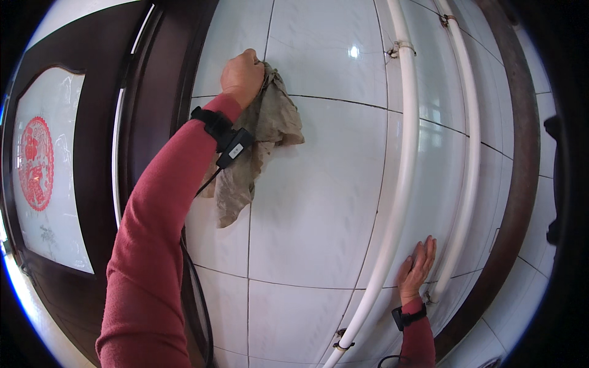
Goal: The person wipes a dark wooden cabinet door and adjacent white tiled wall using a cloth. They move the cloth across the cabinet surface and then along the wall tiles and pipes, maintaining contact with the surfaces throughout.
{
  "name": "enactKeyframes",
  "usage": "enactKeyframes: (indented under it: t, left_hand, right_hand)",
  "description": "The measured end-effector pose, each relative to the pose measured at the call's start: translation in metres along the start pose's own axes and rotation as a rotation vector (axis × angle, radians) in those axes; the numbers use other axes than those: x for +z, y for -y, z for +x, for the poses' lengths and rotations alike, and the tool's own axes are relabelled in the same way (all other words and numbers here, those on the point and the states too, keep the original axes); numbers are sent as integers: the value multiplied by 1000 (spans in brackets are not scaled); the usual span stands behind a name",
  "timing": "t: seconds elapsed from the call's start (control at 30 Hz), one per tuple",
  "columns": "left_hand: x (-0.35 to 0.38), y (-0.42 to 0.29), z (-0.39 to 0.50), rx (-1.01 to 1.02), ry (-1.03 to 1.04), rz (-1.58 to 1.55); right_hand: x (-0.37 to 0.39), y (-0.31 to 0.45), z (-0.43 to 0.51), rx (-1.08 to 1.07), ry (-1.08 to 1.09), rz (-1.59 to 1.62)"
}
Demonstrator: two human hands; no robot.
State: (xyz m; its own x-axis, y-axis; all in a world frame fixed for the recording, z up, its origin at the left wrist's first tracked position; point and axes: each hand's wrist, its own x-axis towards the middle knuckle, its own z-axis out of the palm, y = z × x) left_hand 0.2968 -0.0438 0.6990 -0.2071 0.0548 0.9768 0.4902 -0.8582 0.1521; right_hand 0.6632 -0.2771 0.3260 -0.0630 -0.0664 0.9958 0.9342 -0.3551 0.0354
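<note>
My left hand [243, 76] is closed around the top of a crumpled grey-brown cloth [276, 108], near the dark door frame. The cloth hangs down against the white tiled wall [317, 184], partly behind my forearm. Lower right, my right hand [416, 269] holds nothing; its fingers are extended against the tiles between two white pipes. Both wrists wear black straps with small devices, and a black cable runs from the left one.
A thick white pipe [411, 115] and a second white pipe [469, 119] run along the wall, held by metal clamps. Beyond them curves a brown strip [525, 138]. At left is a dark door [99, 138] with a glass panel bearing a red round decoration.
</note>
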Motion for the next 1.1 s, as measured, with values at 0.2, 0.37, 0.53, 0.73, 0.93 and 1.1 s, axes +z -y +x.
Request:
enactKeyframes:
  t: [0.2,0.37,0.53,0.73,0.93,1.1]
  left_hand:
    - [0,-7,18,25,13,68]
    - [9,-8,48,91,-46,122]
    - [18,-5,80,184,-105,149]
    - [41,-2,152,199,-127,238]
    - [72,31,192,510,-212,703]
    - [54,31,143,368,-100,416]
  right_hand:
    - [0,-2,-1,-4,-10,7]
    - [2,-4,-4,2,-9,3]
    - [3,-5,-6,14,-8,23]
    - [5,-5,-7,13,-6,12]
    - [3,-3,-5,10,0,44]
    - [0,-2,-4,-7,16,-4]
